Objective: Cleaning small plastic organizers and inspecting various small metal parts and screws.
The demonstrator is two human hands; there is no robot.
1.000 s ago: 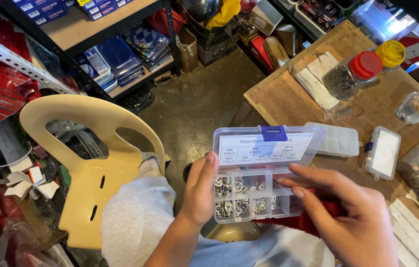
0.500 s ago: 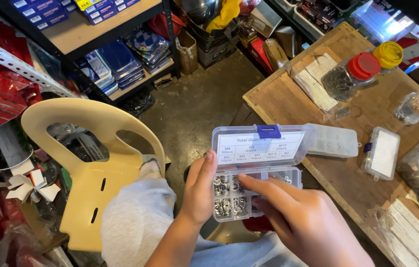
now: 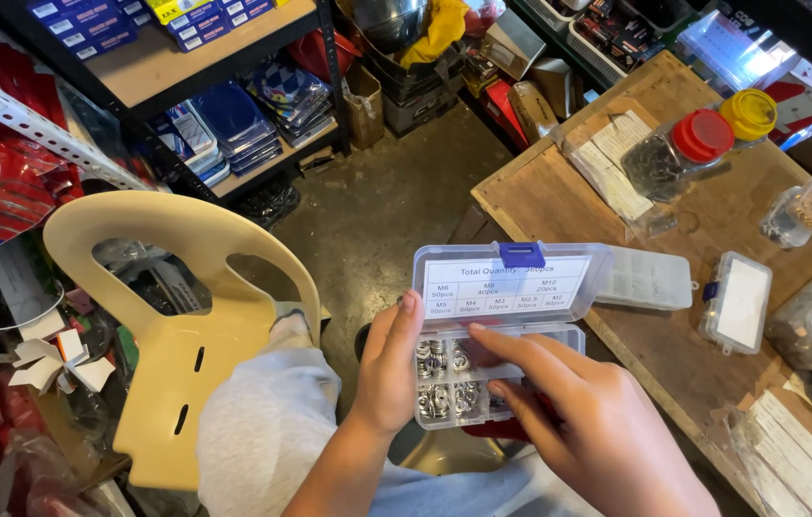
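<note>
My left hand [image 3: 392, 369] grips the left side of a clear plastic compartment box [image 3: 444, 388] filled with small metal washers and nuts. Its hinged lid [image 3: 511, 285], with a blue latch and a white label, stands open and tilted back. My right hand [image 3: 578, 426] lies over the right part of the box, its fingertips reaching into the middle compartments. Whether it pinches a piece is hidden by the fingers. The box is held above my lap, just off the edge of the wooden table [image 3: 559, 191].
On the table lie another clear small box [image 3: 650, 278], a white-lidded case [image 3: 739, 302], jars with a red lid [image 3: 701, 136] and a yellow lid [image 3: 749, 113], and bags of parts. A cream plastic chair [image 3: 176, 316] stands left; shelves with packages [image 3: 214, 115] are behind.
My right hand has slid left across the box, from its right edge into the middle compartments. The left hand and box have stayed almost still.
</note>
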